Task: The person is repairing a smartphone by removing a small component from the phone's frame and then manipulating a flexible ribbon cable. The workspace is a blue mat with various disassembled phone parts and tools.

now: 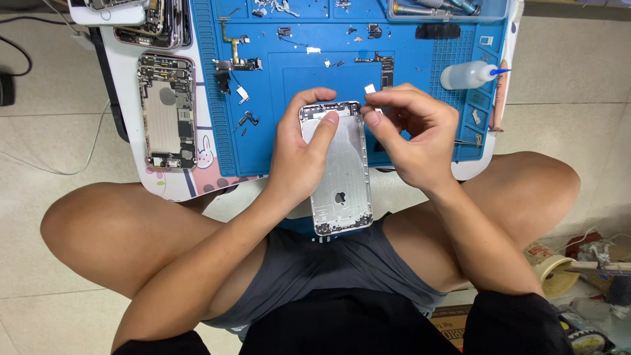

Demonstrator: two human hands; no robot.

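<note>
My left hand grips an empty silver phone housing by its left side, thumb lying on the inside near its top. My right hand is at the housing's upper right corner, its fingers pinching a tiny white part just above the top edge. The housing lies open side up over my lap, at the front edge of a blue work mat.
Small phone parts, flex cables and screws lie scattered on the mat. A stripped phone body rests on the white table at left, more phones stacked behind. A clear squeeze bottle lies at right. Tape roll on the floor.
</note>
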